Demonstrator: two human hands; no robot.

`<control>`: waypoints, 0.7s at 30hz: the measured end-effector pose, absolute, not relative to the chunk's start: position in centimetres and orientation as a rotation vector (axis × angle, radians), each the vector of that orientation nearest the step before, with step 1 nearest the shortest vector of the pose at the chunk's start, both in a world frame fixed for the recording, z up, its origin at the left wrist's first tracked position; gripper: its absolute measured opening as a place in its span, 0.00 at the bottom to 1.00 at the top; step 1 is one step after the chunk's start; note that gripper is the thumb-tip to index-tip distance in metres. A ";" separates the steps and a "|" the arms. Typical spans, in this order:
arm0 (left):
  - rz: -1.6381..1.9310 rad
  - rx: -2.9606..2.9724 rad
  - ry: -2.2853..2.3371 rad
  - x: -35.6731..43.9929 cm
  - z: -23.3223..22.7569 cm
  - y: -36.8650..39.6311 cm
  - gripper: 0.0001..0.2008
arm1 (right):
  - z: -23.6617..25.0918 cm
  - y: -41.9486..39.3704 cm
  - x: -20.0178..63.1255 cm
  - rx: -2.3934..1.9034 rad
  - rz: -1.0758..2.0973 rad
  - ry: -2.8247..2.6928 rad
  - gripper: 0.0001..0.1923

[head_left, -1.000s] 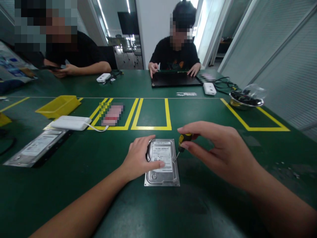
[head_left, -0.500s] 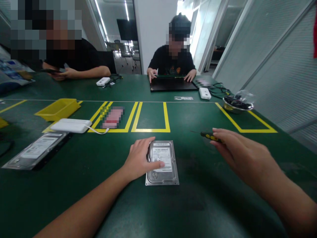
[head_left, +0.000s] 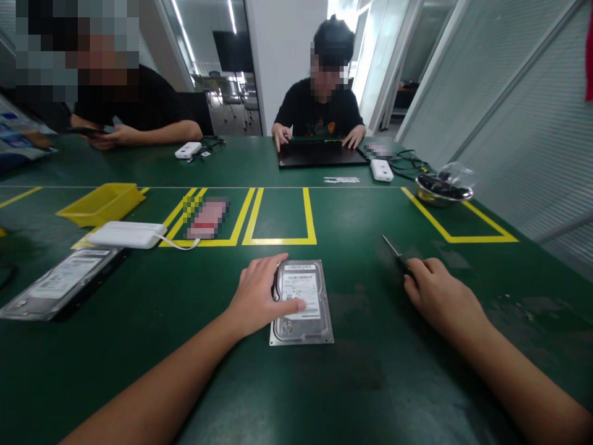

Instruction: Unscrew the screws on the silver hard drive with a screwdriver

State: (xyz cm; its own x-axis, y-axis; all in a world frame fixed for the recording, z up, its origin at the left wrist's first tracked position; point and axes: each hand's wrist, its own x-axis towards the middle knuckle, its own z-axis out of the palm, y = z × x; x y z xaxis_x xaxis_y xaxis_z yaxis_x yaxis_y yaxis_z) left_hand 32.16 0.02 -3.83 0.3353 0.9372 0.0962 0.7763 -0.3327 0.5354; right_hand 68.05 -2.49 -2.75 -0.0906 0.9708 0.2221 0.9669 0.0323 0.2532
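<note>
Small black and yellow screwdriver with a thin metal tip [head_left: 398, 255]: it has moved away from the flat silver hard drive with a white label [head_left: 309, 298] since a second ago. Now it is well apart from it, to the right.
Right hand [head_left: 440, 300]: bent fingers pinch the screwdriver's handle and hide most of it. I can't tell if this hand touches the green table [head_left: 208, 383].
Left hand [head_left: 259, 295]: it stays on the hard drive, holding it, thumb on the label, fingers along the left side. It hides that side and some of the label.
Hard drive's place: flat on the table, in the middle. Its print is too small to read.
Left side: a second silver drive with a white label [head_left: 65, 277] nearly reaches the view's edge. A flat white box with a white cable [head_left: 127, 234] is between it and a yellow plastic tray [head_left: 102, 204]. A pink thing [head_left: 208, 219] is blurred into squares.
Right side: a round silver metal bowl [head_left: 440, 199] holds dark things, hard to make out, and a clear plastic bag [head_left: 458, 175].
Far side: one person in black [head_left: 301, 108] touches a flat black panel [head_left: 322, 156].
</note>
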 end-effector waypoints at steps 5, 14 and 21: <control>0.569 2.214 1.494 32.0 -4.1 0.1 0.46 | -2.6 -1.9 68.2 2.215 0.398 2.150 0.15; 0.545 2.210 1.524 32.3 -3.7 0.0 0.46 | -2.0 -1.9 69.3 2.366 0.284 2.043 0.13; 0.526 2.213 1.527 32.2 -3.8 0.1 0.46 | -1.0 -1.7 70.6 2.362 0.295 2.108 0.14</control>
State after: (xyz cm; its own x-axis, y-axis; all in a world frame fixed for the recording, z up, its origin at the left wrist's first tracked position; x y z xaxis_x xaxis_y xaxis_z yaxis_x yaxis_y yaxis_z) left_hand 32.23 0.08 -3.80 0.3327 0.9396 0.0800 0.7893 -0.3239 0.5216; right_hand 70.61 -1.66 -0.99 0.1041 0.9811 0.1632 0.9882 -0.1206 0.0946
